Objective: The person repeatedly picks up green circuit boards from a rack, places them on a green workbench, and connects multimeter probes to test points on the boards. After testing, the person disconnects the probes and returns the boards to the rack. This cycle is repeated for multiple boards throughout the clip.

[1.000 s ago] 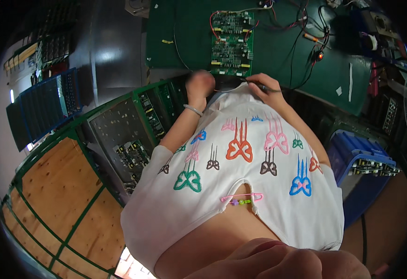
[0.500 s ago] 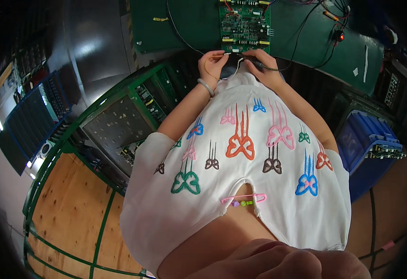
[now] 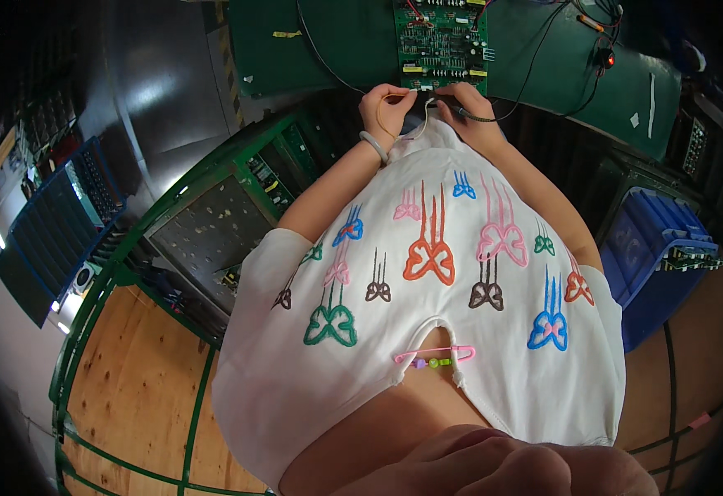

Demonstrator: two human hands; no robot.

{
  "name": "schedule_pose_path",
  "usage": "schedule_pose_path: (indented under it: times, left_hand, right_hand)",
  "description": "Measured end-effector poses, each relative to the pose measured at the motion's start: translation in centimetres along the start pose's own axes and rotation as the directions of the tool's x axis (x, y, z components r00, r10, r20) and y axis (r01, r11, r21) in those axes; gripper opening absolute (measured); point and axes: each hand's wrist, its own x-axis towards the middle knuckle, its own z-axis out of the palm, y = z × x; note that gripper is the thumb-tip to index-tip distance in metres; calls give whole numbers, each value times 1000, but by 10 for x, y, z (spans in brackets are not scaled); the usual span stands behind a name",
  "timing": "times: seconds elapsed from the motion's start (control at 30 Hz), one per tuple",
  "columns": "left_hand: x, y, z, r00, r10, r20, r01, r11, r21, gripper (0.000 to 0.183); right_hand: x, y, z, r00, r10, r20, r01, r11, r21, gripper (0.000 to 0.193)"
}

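Observation:
A green circuit board [image 3: 442, 56] crowded with small parts lies at the near edge of the green table, just beyond my fingertips. My left hand [image 3: 385, 107], with a pale ring on its wrist, is closed in a pinch on a thin yellowish wire [image 3: 380, 121] at the board's near left corner. The wire loops down beside the palm. My right hand [image 3: 470, 106] is closed at the near right corner round a slim dark cable [image 3: 479, 118], whose tip I cannot make out. Between the hands a white wire [image 3: 427, 116] hangs down toward my shirt.
Black cords run across the green table [image 3: 328, 37]; one joins a small switch with a red light [image 3: 608, 59]. A blue bin [image 3: 642, 248] with circuit boards stands at my right. At my left is a green metal rack [image 3: 122, 273] with boards and a wooden shelf [image 3: 130, 372].
Both hands have shifted slightly to the right and a little farther away, with their fingertips closer together. The board also appears slightly farther right. Each hand keeps its hold.

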Motion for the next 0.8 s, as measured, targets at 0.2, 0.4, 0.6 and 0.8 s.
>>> schedule_pose_path:
  times: [0.2,0.4,0.6,0.8]
  left_hand:
    - [1,-3,1,1000,-11,10,10,1000,28,14]
    - [3,-7,4,999,36,-15,-36,999,8,19]
    - [0,-1,1,999,38,-29,-33,988,150,19]
    - [4,1,1,995,99,-10,-95,977,190,19]
  right_hand:
    - [2,0,-1,999,-30,12,30,999,-40,24]
    - [1,1,0,1000,-15,6,15,1000,-21,23]
    - [2,2,1,996,-86,-10,86,996,-22,22]
    - [3,0,1,999,-38,-26,37,999,-33,20]
